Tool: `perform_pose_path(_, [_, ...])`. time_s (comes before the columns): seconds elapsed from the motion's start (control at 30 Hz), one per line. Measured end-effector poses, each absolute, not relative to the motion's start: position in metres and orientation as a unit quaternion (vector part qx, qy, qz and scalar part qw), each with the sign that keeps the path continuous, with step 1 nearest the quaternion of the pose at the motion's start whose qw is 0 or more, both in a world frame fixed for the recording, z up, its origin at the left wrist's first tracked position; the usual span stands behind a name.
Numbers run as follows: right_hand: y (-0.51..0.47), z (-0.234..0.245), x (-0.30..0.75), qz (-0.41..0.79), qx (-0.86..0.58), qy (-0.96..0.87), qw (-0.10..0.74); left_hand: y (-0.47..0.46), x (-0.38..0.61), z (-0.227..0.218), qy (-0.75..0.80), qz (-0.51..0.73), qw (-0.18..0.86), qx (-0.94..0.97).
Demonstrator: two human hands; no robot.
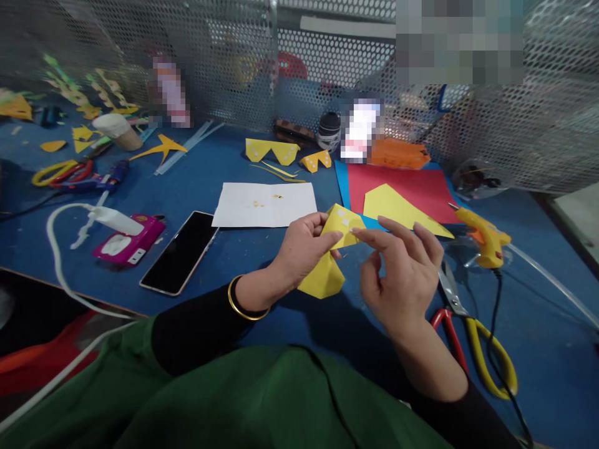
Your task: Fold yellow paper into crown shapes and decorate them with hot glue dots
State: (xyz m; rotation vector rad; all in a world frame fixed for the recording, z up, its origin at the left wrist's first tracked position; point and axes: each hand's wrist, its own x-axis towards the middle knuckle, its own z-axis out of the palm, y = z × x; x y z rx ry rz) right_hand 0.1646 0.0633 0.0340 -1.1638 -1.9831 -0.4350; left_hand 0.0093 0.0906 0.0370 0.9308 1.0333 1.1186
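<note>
A folded yellow paper piece (326,277) with white spots is gripped between the thumb and fingers of my left hand (299,252). Its spotted upper part is tilted up, while the plain part hangs below my fingers. My right hand (405,268) has its fingers stretched apart, and the index fingertip touches the paper beside a white spot. Just behind my left hand lies a white sheet (234,206) with tiny yellow bits on it. Farther back stand a yellow spotted paper cutout (272,151) and a smaller orange one (317,161).
Right of my hands are large scissors (486,355) and a yellow glue gun (489,240). Red paper (412,181) and a yellow sheet (397,209) lie behind. A phone (180,252) and a pink socket block (128,240) are at left. Perforated metal (224,62) borders the back.
</note>
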Motion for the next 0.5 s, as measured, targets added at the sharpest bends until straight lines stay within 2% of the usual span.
perform_pose_path(0.13, [0.062,0.033,0.166,-0.155,-0.455,-0.783,0.395,0.091,0.009,0.038,0.455,0.486,0.628,0.403])
perform_pose_path(0.23, [0.063,0.032,0.168,-0.099,-0.496,-0.734,0.453,0.091,0.008,0.039,0.462,0.480,0.627,0.404])
perform_pose_path(0.3, [0.066,0.031,0.170,0.014,-0.544,-0.672,0.502,0.090,0.008,0.040,0.465,0.475,0.628,0.404])
perform_pose_path(0.4, [0.074,0.029,0.173,0.249,-0.564,-0.569,0.545,0.089,0.007,0.042,0.467,0.459,0.628,0.420])
perform_pose_path(0.5, [0.081,0.026,0.175,0.362,-0.539,-0.520,0.555,0.089,0.005,0.044,0.457,0.415,0.637,0.461])
